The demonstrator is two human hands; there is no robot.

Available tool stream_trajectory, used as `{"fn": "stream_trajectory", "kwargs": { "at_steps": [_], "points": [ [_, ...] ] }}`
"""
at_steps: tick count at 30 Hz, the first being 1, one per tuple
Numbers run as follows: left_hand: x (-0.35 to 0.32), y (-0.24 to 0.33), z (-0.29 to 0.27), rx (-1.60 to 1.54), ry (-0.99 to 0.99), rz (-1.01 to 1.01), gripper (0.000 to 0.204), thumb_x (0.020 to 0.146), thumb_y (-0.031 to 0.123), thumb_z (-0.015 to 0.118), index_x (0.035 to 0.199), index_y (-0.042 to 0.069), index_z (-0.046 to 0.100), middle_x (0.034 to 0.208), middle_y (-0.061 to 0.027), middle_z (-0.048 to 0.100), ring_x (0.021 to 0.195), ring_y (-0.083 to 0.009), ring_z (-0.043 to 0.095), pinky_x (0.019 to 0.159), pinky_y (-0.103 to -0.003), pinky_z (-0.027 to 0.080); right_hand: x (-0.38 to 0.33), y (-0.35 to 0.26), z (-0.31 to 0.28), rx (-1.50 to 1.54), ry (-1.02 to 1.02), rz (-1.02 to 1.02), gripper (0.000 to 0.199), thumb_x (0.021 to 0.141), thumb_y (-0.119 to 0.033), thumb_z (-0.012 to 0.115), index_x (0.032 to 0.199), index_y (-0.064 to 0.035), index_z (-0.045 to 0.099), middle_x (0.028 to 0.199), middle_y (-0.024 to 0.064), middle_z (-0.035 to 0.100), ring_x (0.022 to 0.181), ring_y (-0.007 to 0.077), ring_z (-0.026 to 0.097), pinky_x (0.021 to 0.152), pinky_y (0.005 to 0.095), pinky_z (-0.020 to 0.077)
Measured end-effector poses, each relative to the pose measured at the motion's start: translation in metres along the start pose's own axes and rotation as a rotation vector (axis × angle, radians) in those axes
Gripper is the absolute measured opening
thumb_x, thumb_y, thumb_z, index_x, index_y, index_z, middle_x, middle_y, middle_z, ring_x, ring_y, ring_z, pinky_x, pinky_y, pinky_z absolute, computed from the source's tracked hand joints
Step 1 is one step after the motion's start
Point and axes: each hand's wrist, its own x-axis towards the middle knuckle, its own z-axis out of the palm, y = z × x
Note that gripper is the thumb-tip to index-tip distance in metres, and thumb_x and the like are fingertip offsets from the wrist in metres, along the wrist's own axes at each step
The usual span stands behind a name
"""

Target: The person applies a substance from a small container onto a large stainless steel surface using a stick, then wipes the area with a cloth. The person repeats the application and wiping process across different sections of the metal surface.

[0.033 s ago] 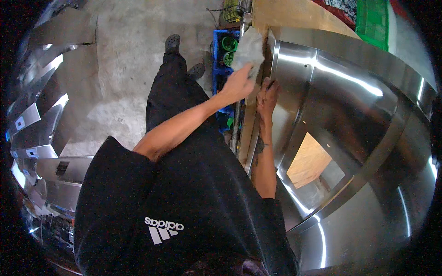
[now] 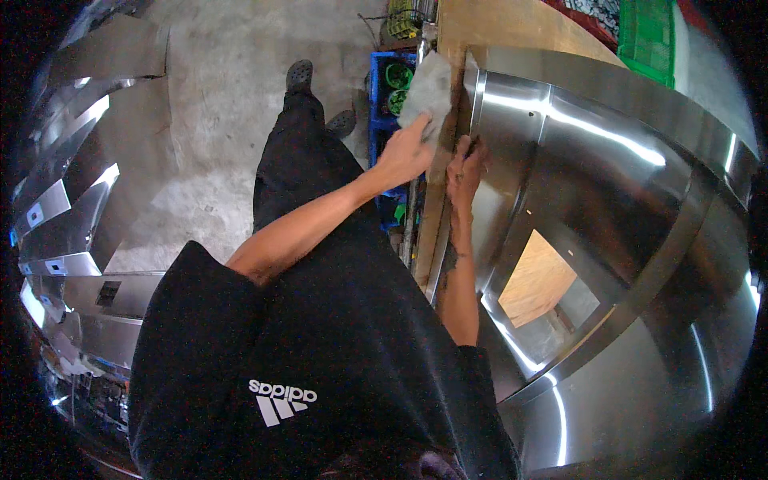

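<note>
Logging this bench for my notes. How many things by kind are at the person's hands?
Grey cloth, held in left hand: 1
Curved steel panel, right hand on its edge: 1
Wooden board beneath: 1
Blue crate: 1
Total: 4

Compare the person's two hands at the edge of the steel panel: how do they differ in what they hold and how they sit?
The left hand clutches a grey cloth against the panel's edge; the right hand holds nothing and rests flat on the curved steel panel. The left hand reaches higher along the edge, the right sits just below it. The left forearm stretches diagonally across the body; the right runs straight up beside the panel. Both are bare and work the same edge.
</note>
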Motion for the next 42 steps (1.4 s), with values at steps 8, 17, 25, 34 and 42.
{"fn": "stream_trajectory", "kwargs": {
  "at_steps": [8,17,25,34,42],
  "points": [
    [-0.016,0.053,-0.093,0.22,-0.796,0.155,0.044,0.082,0.005,0.056,0.125,0.001,0.065,0.093,-0.024,0.072,0.088,-0.0328,0.073,0.079,-0.046,0.057,-0.026,-0.057,-0.033,0.688,-0.309,-0.165,0.059,0.112,-0.044,0.048,0.152,-0.0005,0.051,0.146,0.0201,0.059,0.136,0.0346,0.055,0.121,0.0465,0.0348],
    [0.034,0.041,-0.092,0.06,-0.464,-0.053,0.038,0.093,0.014,0.059,0.13,0.005,0.059,0.102,-0.0103,0.073,0.089,-0.0205,0.069,0.079,-0.038,0.056,-0.048,-0.063,-0.051,0.994,-0.585,0.389,0.065,0.099,-0.047,0.075,0.145,-0.004,0.06,0.133,0.0077,0.068,0.119,0.0192,0.063,0.106,0.0351,0.0488],
    [0.021,0.021,-0.109,0.184,-0.216,0.049,0.049,0.094,0.002,0.059,0.142,0.003,0.05,0.128,-0.0141,0.068,0.119,-0.0263,0.067,0.104,-0.042,0.052,0.013,-0.055,-0.087,0.526,0.236,0.122,0.074,0.103,-0.05,0.066,0.145,0.0085,0.053,0.14,0.0249,0.064,0.127,0.0418,0.061,0.111,0.0465,0.0458],
    [0.068,0.113,-0.083,0.132,-0.618,0.137,0.063,0.099,0.029,0.073,0.148,0.0,0.049,0.137,-0.0161,0.067,0.126,-0.0265,0.063,0.107,-0.038,0.049,0.028,-0.093,-0.129,0.622,-0.523,0.023,0.049,0.109,-0.038,0.063,0.142,-0.003,0.062,0.128,0.0089,0.07,0.115,0.0188,0.064,0.102,0.0346,0.0497],
    [0.098,0.064,-0.044,-0.4,-0.396,-0.228,0.046,0.098,0.036,0.077,0.121,-0.002,0.068,0.111,-0.0088,0.073,0.103,-0.0195,0.068,0.09,-0.035,0.054,0.078,-0.048,-0.048,1.157,-0.212,0.54,0.051,0.102,-0.047,0.069,0.129,-0.0046,0.071,0.119,0.0092,0.073,0.109,0.0217,0.067,0.097,0.0385,0.053]
  ]
}}
